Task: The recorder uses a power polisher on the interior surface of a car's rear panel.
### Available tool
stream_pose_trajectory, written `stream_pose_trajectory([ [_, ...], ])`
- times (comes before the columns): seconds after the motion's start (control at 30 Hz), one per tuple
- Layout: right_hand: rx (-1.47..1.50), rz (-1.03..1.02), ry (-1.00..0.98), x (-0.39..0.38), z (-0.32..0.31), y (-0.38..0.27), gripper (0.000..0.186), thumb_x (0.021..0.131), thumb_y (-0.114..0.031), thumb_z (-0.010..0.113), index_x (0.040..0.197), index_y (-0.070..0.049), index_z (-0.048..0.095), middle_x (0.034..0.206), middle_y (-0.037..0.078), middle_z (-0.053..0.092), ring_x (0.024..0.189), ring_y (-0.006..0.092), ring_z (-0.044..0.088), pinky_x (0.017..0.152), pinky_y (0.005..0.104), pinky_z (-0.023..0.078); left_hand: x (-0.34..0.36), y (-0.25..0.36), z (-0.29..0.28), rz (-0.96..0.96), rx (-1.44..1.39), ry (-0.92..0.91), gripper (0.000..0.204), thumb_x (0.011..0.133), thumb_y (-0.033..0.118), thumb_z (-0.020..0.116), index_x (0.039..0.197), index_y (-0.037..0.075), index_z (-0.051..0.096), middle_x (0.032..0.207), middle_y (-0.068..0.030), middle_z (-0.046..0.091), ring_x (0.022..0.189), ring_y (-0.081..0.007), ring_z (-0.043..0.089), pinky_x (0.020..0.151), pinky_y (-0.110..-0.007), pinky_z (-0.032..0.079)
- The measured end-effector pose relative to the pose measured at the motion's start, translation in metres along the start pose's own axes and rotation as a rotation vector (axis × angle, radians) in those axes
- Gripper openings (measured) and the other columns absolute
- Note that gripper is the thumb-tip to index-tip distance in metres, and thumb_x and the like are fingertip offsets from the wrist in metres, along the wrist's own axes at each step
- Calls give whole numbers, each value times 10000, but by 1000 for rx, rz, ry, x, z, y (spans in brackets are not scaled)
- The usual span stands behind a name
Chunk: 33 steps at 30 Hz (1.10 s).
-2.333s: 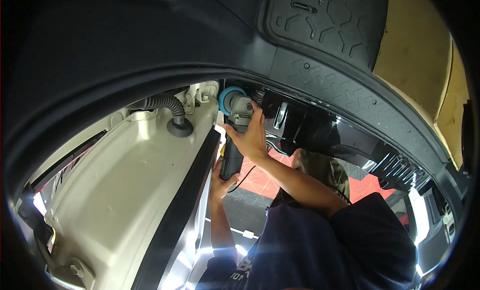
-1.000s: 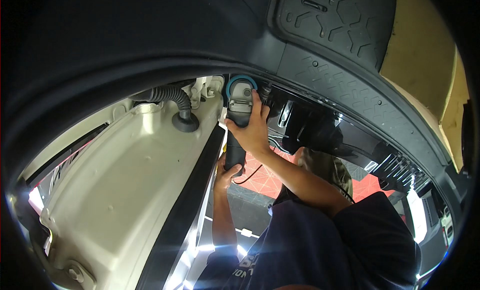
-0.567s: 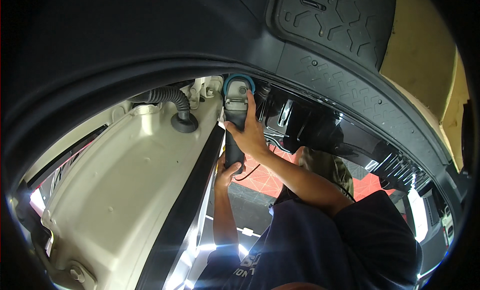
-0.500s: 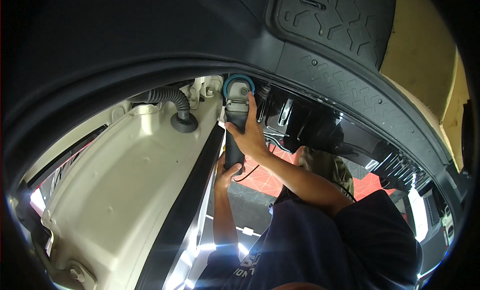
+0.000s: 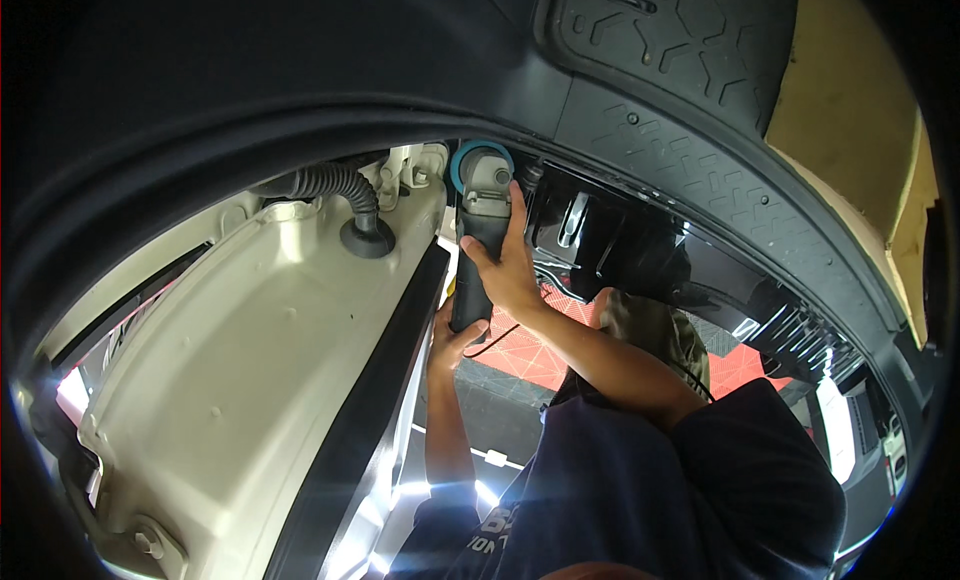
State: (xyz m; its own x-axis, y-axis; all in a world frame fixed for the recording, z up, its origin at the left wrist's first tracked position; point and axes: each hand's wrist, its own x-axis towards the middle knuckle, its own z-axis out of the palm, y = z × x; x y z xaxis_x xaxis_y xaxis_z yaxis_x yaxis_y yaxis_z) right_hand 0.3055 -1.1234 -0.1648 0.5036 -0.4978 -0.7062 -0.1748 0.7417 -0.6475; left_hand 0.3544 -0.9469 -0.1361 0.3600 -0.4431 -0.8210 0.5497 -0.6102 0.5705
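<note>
I see a grey-and-black polisher with a blue pad at its upper end, in the gap below the dark curved trim, beside a glossy black panel. My right hand is closed round the upper part of the tool's body, a finger reaching up along its metal head. Lower down, my left hand grips the bottom end of the same tool, a dark cord hanging near it. The pad is partly behind the head, and I cannot tell whether it touches the panel.
A cream metal vehicle panel fills the left, with a ribbed black hose fixed to it. Dark textured trim arches overhead, and cardboard hangs at the right. Red and grey floor tiles show beyond my arms.
Since 2.3 seconds ago the polisher and both my hands have shifted up and to the right in view. Over the last second they rose slightly more. Both grips stay on the tool.
</note>
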Motion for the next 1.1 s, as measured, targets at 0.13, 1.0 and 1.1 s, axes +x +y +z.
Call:
stream_pose_trajectory([
  [0.13,-43,59,-24,-3,-1,5,937,842,-120,690,1511,-156,35,1372,276,411,1248,370,466,1048,407,367,-7,1,-2,-23,1,0,482,760,65,724,1191,-17,525,846,-50,617,655,-116,612,594,-239,489],
  [1.0,13,126,-74,-12,3,15,916,878,-93,651,1512,-219,2,1346,214,470,1204,312,521,1013,373,402,-15,-9,-7,-33,17,40,415,745,38,714,1127,3,555,853,-45,595,681,-106,608,607,-241,491],
  [1.1,44,117,-69,-12,3,16,906,881,-85,646,1512,-213,8,1346,209,471,1206,304,521,1010,374,405,-13,-5,-5,-23,7,12,402,748,36,710,1117,5,554,854,-45,593,679,-105,604,613,-241,493],
])
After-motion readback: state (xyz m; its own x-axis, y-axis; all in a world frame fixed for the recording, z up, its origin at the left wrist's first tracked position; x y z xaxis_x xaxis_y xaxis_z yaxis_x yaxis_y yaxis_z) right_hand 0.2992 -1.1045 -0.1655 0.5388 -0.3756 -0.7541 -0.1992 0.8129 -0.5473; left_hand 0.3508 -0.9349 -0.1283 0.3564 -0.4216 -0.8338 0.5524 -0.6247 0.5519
